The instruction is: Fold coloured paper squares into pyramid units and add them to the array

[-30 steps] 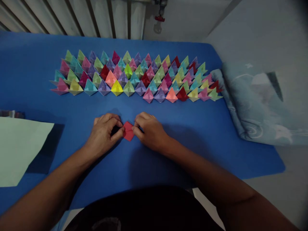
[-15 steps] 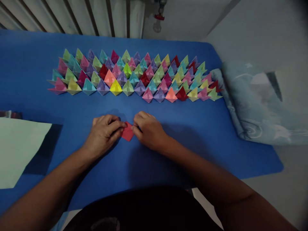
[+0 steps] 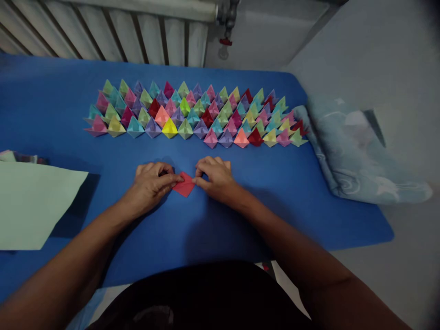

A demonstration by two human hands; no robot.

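Note:
A small folded red paper [image 3: 184,187] lies on the blue table [image 3: 144,252], between my two hands. My left hand [image 3: 153,182] has its thumb and fingers closed on the paper's left side. At the right corner, the thumb and forefinger of my right hand [image 3: 213,178] pinch the paper. Beyond them stand rows of folded paper boats [image 3: 185,128] in many colours, packed close together.
A large pale green sheet [image 3: 34,201] lies at the left, with small items [image 3: 29,158] partly behind it. A folded grey-blue patterned cloth [image 3: 350,160] rests over the right edge. A radiator [image 3: 120,36] and a red-handled valve [image 3: 226,41] are behind the table.
The camera view has shifted a little. My right hand has moved slightly away from my left, and more of the red paper shows, its shape wider between them.

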